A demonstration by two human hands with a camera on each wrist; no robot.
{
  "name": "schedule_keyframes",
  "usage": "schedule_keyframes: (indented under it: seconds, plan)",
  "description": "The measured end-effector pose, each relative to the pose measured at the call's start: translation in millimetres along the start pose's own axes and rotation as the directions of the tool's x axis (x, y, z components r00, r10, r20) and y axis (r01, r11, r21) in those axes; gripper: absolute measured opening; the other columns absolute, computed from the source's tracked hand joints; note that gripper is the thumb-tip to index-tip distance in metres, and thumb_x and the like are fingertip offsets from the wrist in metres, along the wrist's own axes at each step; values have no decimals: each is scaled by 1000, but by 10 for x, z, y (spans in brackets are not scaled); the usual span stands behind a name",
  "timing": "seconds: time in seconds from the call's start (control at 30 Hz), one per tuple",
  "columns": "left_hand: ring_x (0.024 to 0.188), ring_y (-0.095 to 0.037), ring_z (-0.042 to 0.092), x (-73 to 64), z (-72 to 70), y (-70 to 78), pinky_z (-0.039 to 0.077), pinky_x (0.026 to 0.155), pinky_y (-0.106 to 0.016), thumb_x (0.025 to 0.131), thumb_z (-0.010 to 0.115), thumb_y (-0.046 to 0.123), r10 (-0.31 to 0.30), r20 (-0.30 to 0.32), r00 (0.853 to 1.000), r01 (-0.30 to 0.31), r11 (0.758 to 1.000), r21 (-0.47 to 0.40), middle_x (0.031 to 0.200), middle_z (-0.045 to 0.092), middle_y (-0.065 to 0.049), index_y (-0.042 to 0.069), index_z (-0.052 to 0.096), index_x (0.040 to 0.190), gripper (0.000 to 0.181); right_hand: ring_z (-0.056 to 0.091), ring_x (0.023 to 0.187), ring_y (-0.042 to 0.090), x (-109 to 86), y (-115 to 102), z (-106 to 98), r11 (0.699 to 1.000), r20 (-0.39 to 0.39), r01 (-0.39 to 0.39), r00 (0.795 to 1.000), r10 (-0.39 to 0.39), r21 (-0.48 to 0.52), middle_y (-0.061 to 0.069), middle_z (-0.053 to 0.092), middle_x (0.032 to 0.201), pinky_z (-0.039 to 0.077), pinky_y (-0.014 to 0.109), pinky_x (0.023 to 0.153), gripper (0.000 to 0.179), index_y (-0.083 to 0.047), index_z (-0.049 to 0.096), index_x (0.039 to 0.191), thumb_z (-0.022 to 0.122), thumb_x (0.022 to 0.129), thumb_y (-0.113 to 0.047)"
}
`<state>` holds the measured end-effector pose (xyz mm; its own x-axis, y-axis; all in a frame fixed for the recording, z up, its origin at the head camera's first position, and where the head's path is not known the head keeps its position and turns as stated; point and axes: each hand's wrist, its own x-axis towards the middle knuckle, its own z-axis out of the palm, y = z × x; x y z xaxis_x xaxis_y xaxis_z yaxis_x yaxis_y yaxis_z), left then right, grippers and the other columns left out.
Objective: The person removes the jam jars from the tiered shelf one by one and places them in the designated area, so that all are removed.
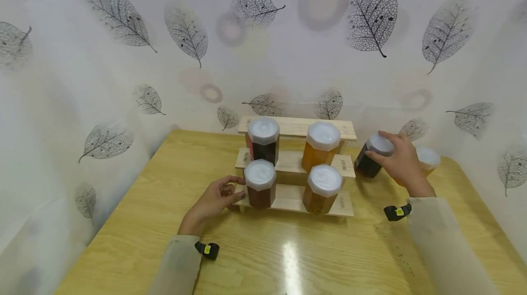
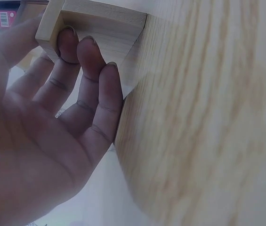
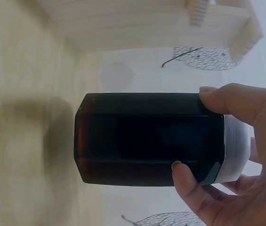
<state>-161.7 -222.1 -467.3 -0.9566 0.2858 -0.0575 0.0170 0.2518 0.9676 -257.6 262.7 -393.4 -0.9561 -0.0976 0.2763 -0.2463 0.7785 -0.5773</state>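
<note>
My right hand (image 1: pixel 401 160) grips a dark jar (image 3: pixel 147 139) near its white lid (image 3: pixel 236 148). The jar is tilted in the head view and held just off the table, to the right of a three-step wooden stand (image 1: pixel 288 196). At the stand's left side, my left hand (image 1: pixel 214 199) holds the end of the lowest step, with curled fingertips (image 2: pixel 90 52) at its wooden edge. Beside that hand, a reddish-brown jar (image 1: pixel 261 190) stands on the lowest step, with an amber jar (image 1: pixel 321 194) to its right. The middle step bears a dark jar (image 1: pixel 264 142) and an orange jar (image 1: pixel 320 148).
Partly hidden behind my right hand, another white-lidded jar (image 1: pixel 428 158) with orange contents stands on the table (image 1: pixel 247 249). The stand's top step (image 1: pixel 294 126) is close to a leaf-patterned white backdrop (image 1: pixel 280 66). This backdrop also borders both sides of the table.
</note>
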Motion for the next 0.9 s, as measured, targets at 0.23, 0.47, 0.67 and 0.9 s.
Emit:
schedule_keyframes:
  seconds: [0.23,0.47,0.67,0.9]
  plan:
    - [75,-21,61,12,13,27,59,69,-36,100,71,11,-1,1,1000,1,1000,-2,78,59,-6,2,60,132,35,47,115,60,-26,115,74,1000,-5,-7,1000,7,-6,43,40,135,45,75,91,70,10,48,147,80,93,-22]
    - [74,-19,61,5,10,27,59,69,-36,100,71,11,6,2,1000,-6,1000,-7,78,60,-6,2,61,133,35,50,111,61,-46,138,130,999,-16,-3,1000,2,-33,41,42,131,45,74,89,70,10,49,146,81,91,-20]
    - [74,-21,62,-2,7,17,59,68,-36,100,71,12,6,2,1000,-6,1000,-1,79,60,-7,2,61,133,36,49,112,60,-34,190,206,1000,-32,8,999,-8,-12,40,41,133,46,74,91,70,8,47,147,81,92,-20]
    - [74,-21,60,10,-12,-13,58,67,-35,100,71,14,1,5,1000,-1,1000,2,79,60,-8,2,61,132,36,47,112,53,-51,277,291,998,-62,62,996,-62,6,39,44,134,45,70,87,70,7,43,149,79,94,-17]
